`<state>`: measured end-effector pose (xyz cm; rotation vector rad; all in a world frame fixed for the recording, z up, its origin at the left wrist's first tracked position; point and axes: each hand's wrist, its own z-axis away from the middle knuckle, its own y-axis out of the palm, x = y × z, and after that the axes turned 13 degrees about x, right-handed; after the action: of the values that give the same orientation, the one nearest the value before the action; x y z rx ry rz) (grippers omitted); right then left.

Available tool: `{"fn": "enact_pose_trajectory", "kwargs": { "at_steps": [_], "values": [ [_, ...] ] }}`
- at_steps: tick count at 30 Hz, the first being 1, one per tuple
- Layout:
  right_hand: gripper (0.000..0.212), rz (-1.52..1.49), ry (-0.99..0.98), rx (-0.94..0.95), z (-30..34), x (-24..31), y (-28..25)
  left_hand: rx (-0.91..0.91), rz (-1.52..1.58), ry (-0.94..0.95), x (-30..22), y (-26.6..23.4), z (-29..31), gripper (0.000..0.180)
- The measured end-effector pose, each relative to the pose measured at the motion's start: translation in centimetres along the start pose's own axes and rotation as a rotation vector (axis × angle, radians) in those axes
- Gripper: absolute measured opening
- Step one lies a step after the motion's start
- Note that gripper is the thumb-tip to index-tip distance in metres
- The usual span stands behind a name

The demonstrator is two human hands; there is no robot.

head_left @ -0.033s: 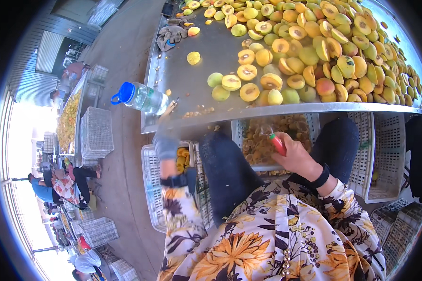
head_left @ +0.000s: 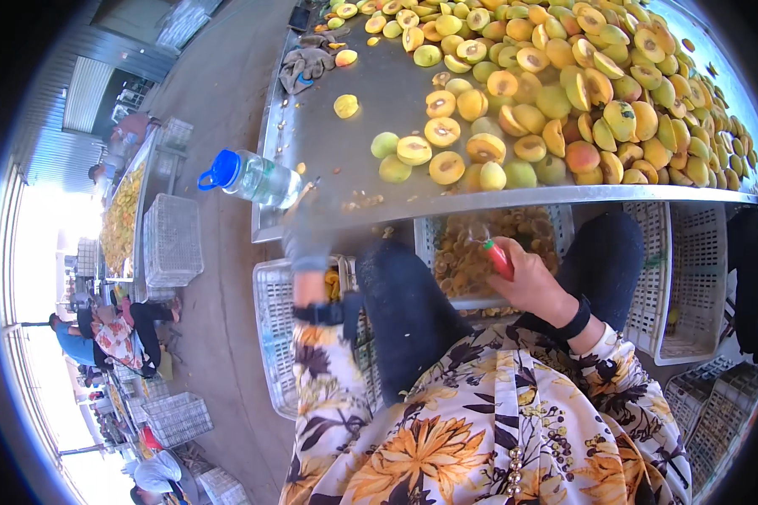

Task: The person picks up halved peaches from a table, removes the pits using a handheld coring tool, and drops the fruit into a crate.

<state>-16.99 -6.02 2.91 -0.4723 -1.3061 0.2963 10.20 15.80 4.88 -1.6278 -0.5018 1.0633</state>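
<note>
My right hand [head_left: 531, 282] is closed around the red handle of a small tool [head_left: 500, 259] with a green collar; its thin tip is too faint to make out. This hand is above a white crate [head_left: 427, 244] of fruit pieces between my knees. My left hand [head_left: 306, 236], in a grey glove, is smeared by motion at the table's near left corner, its fingers unclear. Close to it a clear water bottle [head_left: 265, 179] with a blue cap lies at the table edge. Halved yellow-orange fruits [head_left: 485, 147], some with brown stones showing, are heaped on the metal table [head_left: 328, 156].
Grey gloves [head_left: 306, 67] lie at the table's left edge. A white crate [head_left: 269, 337] with yellow pieces stands beside my left knee, and another crate [head_left: 691, 286] stands to my right. Farther left, people [head_left: 114, 337] sit near stacked crates [head_left: 173, 240] and a second fruit-covered table.
My left hand and wrist have shifted slightly to the right. My right hand keeps its place with the red-handled tool.
</note>
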Motion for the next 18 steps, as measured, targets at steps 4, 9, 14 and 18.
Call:
{"fn": "enact_pose_trajectory", "kwargs": {
  "at_steps": [4,9,14,18],
  "values": [
    [0.040,-0.064,-0.009,-0.082,0.7,1.8,-1.5,0.208,-0.022,0.011,-8.8,1.3,-4.9,0.061],
    [0.034,-0.095,0.150,-0.075,1.8,1.0,-2.7,0.462,-0.233,0.143,-15.2,6.1,-5.4,0.065],
    [0.035,-0.126,0.032,-0.132,0.7,1.7,-2.2,0.614,0.219,0.047,-13.8,8.0,-6.7,0.054],
    [0.037,-0.278,0.057,-0.230,-1.6,2.1,-2.5,0.454,0.510,0.107,-13.2,7.7,-4.7,0.055]
  ]
}}
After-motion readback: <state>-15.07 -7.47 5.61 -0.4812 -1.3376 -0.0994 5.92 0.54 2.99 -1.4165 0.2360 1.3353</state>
